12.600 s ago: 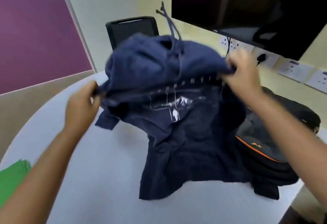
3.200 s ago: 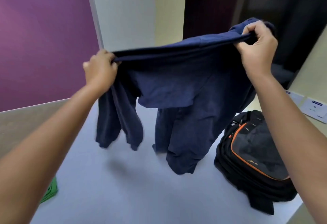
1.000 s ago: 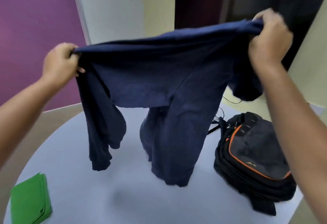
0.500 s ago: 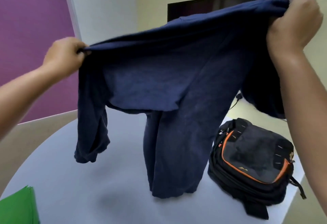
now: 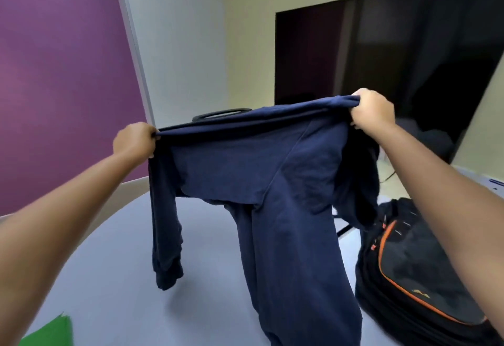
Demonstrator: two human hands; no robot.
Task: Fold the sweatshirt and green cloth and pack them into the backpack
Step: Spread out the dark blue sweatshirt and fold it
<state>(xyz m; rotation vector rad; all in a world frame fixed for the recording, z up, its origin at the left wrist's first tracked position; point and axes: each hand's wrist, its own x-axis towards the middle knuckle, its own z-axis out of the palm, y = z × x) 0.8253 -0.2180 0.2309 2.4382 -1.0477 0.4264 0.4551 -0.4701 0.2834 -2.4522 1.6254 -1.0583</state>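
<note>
I hold the navy sweatshirt (image 5: 253, 171) stretched in the air above the round table. My left hand (image 5: 135, 141) grips its top edge on the left and my right hand (image 5: 372, 112) grips the top edge on the right. One sleeve hangs down at the left, and a longer part drapes down the middle to the tabletop. The black backpack with orange trim (image 5: 414, 272) lies on the table at the right, partly behind my right forearm. A corner of the green cloth (image 5: 53, 332) shows at the bottom left.
The grey round table (image 5: 114, 277) fills the lower view. A large dark screen (image 5: 381, 53) hangs on the wall behind. The top of a black chair (image 5: 218, 114) peeks over the sweatshirt. A purple wall stands at the left.
Both hands have lowered the sweatshirt, the right hand most, so its top edge is more level. The hanging part now reaches lower toward the table. My view has tilted upward.
</note>
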